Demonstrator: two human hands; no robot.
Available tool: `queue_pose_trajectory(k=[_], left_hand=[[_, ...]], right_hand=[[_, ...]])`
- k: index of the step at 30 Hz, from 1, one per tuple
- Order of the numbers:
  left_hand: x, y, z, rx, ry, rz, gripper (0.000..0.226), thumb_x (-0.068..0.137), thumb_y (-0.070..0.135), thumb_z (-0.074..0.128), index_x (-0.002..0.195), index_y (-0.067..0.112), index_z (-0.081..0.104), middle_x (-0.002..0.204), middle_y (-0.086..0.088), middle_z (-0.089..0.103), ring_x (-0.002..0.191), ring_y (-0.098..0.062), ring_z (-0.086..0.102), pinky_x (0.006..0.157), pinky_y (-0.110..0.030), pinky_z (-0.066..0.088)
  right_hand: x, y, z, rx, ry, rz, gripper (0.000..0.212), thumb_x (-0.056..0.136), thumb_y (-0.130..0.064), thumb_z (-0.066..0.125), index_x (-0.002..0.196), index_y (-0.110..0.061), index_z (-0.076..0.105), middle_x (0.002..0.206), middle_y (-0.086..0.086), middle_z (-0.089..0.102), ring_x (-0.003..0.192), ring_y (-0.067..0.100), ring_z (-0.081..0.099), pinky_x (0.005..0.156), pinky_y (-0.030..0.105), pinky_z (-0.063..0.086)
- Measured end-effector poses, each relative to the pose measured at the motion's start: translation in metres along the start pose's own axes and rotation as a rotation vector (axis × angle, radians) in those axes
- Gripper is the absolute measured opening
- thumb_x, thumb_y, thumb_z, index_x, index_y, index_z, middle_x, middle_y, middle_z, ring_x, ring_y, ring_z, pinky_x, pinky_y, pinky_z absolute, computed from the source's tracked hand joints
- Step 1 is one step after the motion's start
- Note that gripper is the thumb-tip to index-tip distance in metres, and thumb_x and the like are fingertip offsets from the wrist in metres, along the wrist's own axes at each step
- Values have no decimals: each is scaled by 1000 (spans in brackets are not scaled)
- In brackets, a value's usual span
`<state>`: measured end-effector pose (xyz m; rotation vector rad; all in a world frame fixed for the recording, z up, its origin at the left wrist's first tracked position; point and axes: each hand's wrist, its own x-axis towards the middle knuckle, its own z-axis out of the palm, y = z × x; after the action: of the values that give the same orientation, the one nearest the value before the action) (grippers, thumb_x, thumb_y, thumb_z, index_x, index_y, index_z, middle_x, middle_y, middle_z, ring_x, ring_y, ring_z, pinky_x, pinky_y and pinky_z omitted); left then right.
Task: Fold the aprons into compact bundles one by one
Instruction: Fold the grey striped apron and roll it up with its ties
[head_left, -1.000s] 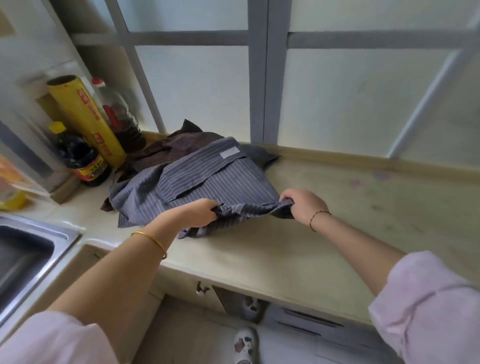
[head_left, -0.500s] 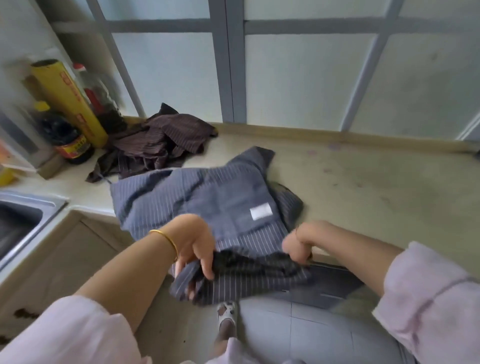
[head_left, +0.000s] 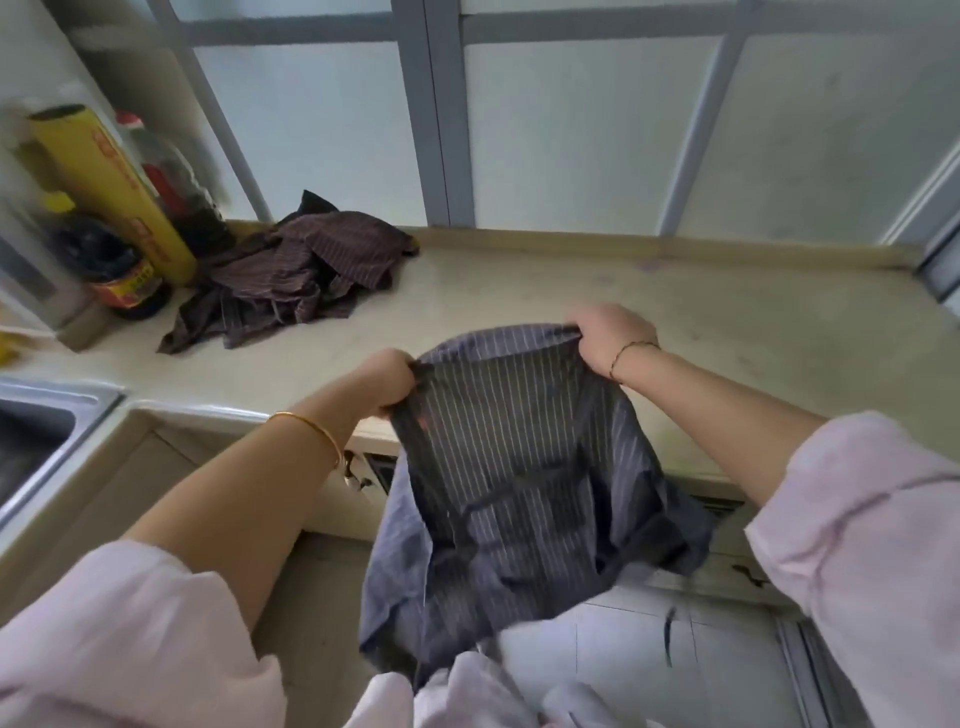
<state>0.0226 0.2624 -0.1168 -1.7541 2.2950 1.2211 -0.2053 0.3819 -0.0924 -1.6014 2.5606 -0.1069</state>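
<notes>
A grey-blue pinstriped apron (head_left: 519, 483) hangs in front of the person, held up by its top edge at the front of the counter (head_left: 571, 291) and draping down past the counter's edge toward the floor; its lower part is bunched and creased, and motion blur softens its folds. The left hand (head_left: 387, 382) grips the upper left corner of the apron, its fingers curled tightly into the cloth, and a gold bangle (head_left: 311, 431) circles that wrist. The right hand (head_left: 613, 338) grips the upper right corner in the same manner, fingers closed over the gathered hem, with a thin bracelet (head_left: 631, 353) at the wrist. The top edge of the apron is stretched between the two hands. Both forearms emerge from pale pink sleeves (head_left: 872, 545). A second, dark brown striped apron (head_left: 301, 280) lies crumpled on the counter well apart from the held one, toward the back left near the frosted window (head_left: 571, 130). Just left of it stand a yellow roll (head_left: 111, 192) leaning against the wall, a clear bottle with a red cap (head_left: 166, 176) behind it, and a dark sauce bottle with a yellow cap (head_left: 111, 265) in front. The rim of a steel sink (head_left: 47, 431) shows at the far left.
</notes>
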Motion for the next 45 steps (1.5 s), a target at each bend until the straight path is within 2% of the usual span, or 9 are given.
queue_pose_trajectory(k=[4, 9, 15, 19, 21, 31, 36, 40, 45], left_hand=[[8, 15, 0, -192, 301, 254, 24, 86, -1, 45, 90, 12, 65, 83, -16, 66, 71, -28, 63, 73, -42, 56], [-32, 6, 6, 539, -615, -266, 17, 88, 9, 64, 102, -1, 65, 91, -17, 68, 80, -27, 67, 80, -35, 56], [9, 41, -7, 323, 264, 222, 21, 92, -1, 44, 103, -1, 62, 100, -19, 64, 93, -35, 60, 76, -37, 46], [17, 16, 9, 467, -433, -191, 35, 96, 12, 50, 128, -3, 51, 127, -21, 57, 116, -37, 57, 93, -39, 50], [14, -1, 3, 552, -718, -491, 44, 99, 14, 44, 138, -7, 38, 138, -24, 47, 127, -36, 48, 104, -40, 42], [84, 196, -90, 484, 429, 218, 31, 95, 7, 41, 120, -6, 54, 125, -24, 55, 118, -37, 52, 97, -39, 42], [141, 315, 14, 88, -11, 696, 82, 83, 12, 58, 151, 23, 14, 154, -18, 15, 137, -35, 30, 109, -40, 34], [190, 287, 90, 416, -211, 693, 85, 84, 21, 65, 152, 21, 12, 157, -20, 1, 143, -38, 12, 114, -47, 23], [255, 217, 98, 610, -120, 459, 46, 88, 1, 49, 132, 5, 37, 142, -20, 28, 127, -38, 32, 103, -47, 40]], right_hand=[[-4, 3, 0, 9, 329, -18, 36, 84, 8, 39, 105, -8, 63, 97, 11, 65, 89, 30, 60, 66, 33, 48], [-43, 3, 36, 107, -1284, 58, 19, 84, 6, 59, 103, 7, 64, 93, 14, 71, 88, 28, 67, 64, 27, 59], [8, 7, 11, 177, 39, 106, 37, 88, 5, 37, 110, -6, 65, 108, 15, 64, 97, 32, 60, 69, 28, 41], [-29, -7, 15, 114, -1215, -70, 25, 91, 8, 47, 111, 0, 60, 80, 5, 71, 71, 18, 68, 66, 26, 56], [-34, -9, 12, 373, -1434, -52, 22, 93, 9, 45, 105, -2, 60, 74, -1, 73, 68, 12, 70, 69, 30, 58], [91, 9, -38, 1485, -237, 362, 24, 91, 11, 40, 92, -5, 58, 68, 10, 61, 54, 20, 63, 49, 24, 52], [123, 139, -25, 712, 256, 845, 29, 94, -2, 43, 113, 0, 65, 113, 20, 64, 105, 36, 59, 78, 28, 45], [101, 219, 32, 231, -41, 1183, 41, 96, -15, 41, 134, -2, 45, 137, 22, 44, 124, 39, 44, 98, 45, 39], [136, 190, 56, -198, -79, 697, 64, 85, -17, 59, 139, -13, 25, 140, 15, 33, 121, 34, 42, 92, 44, 43]])
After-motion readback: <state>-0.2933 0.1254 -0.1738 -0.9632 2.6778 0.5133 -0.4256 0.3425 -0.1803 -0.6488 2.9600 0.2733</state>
